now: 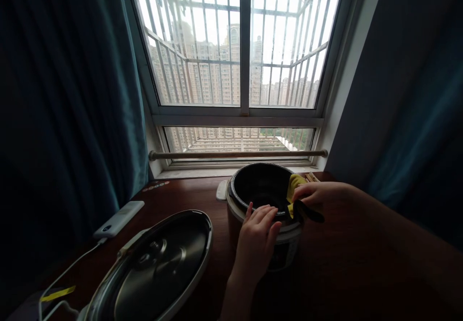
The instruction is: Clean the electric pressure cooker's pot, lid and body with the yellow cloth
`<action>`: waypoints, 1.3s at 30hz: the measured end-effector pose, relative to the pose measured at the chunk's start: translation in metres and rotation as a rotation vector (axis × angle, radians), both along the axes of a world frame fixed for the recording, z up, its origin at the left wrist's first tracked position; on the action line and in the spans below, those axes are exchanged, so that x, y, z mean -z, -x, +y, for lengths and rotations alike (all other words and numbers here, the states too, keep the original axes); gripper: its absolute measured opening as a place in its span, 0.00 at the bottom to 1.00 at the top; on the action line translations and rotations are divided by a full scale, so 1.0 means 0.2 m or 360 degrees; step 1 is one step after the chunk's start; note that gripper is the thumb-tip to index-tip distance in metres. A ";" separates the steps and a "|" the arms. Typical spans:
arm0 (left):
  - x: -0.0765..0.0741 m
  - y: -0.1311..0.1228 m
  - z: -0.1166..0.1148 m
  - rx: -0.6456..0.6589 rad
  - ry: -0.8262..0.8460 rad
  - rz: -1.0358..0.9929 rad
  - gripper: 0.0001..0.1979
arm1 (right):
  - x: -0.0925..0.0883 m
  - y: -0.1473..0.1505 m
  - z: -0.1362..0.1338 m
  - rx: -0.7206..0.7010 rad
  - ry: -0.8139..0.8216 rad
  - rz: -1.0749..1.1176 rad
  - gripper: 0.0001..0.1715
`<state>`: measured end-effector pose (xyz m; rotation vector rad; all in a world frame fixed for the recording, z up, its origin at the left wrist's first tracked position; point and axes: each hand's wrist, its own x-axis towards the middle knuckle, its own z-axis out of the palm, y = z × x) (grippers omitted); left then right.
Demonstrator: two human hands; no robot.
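Note:
A rice cooker (242,220) with a dark inner pot (262,186) stands before me with no lid over it. My left hand (257,234) rests at the near rim of the pot, fingers stretched out and thumb apart. At the right side of the rim, my right hand (313,193) pinches a yellow and dark cloth (295,183). Part of this cloth goes over the rim, and a dark flap hangs outside. On the left lies the cooker's round lid (162,263), its dark inner face turned up and tilted.
A white power bank (121,219) with a white cable lies on the brown table (347,244) at the left. A yellow strip (58,294) is near the cable. Behind the table are a barred window and a horizontal rail (231,155). Blue curtains (119,94) hang beside it.

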<state>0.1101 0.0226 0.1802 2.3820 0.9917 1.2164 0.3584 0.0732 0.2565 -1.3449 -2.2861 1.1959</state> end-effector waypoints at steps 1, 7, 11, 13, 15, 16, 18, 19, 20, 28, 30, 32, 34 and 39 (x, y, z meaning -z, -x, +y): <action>0.00 -0.01 0.00 -0.0007 0.0000 0.0003 0.16 | 0.00 0.00 0.00 0.0008 -0.0063 -0.0005 0.19; 0.04 -0.01 0.03 -0.0095 -0.0028 -0.0168 0.15 | 0.10 0.00 -0.06 0.0028 -0.0524 0.0024 0.19; 0.10 0.04 0.10 -0.0590 0.0019 -0.0573 0.23 | 0.22 0.00 -0.07 0.0414 -0.0506 0.0411 0.20; 0.12 0.07 0.12 -0.0681 0.0161 -0.0717 0.27 | 0.27 0.01 -0.08 0.0719 -0.0544 0.0496 0.21; 0.15 0.10 0.15 -0.0616 0.0325 -0.0823 0.28 | 0.29 0.02 -0.08 0.1102 -0.0718 0.0417 0.22; 0.16 0.11 0.16 -0.0558 0.0388 -0.0875 0.28 | 0.29 0.03 -0.08 0.1291 -0.0831 0.0332 0.23; 0.19 0.11 0.18 -0.0443 0.0464 -0.0993 0.28 | 0.26 0.05 -0.07 0.1532 -0.0947 0.0164 0.23; 0.20 0.10 0.19 -0.0401 0.0484 -0.1056 0.29 | 0.24 0.05 -0.06 0.1551 -0.0909 0.0133 0.23; 0.21 0.10 0.20 -0.0368 0.0499 -0.1115 0.30 | 0.22 0.06 -0.05 0.1519 -0.0821 0.0146 0.21; 0.17 0.10 0.19 0.0106 0.0624 -0.1666 0.33 | 0.18 0.06 0.03 0.1400 -0.0376 0.0604 0.07; 0.13 0.11 0.16 0.0236 0.0628 -0.1749 0.32 | 0.18 0.05 0.04 0.1461 -0.0360 0.0658 0.07; 0.08 0.10 0.12 0.0345 0.0625 -0.1816 0.30 | 0.15 0.05 0.05 0.1550 -0.0389 0.0692 0.11; 0.03 0.10 0.07 0.0372 0.0601 -0.1837 0.29 | 0.08 0.05 0.04 0.1644 -0.0446 0.0714 0.18; -0.11 0.10 -0.09 0.0341 0.0401 -0.1679 0.30 | -0.13 0.08 -0.15 0.1791 -0.0898 0.0846 0.28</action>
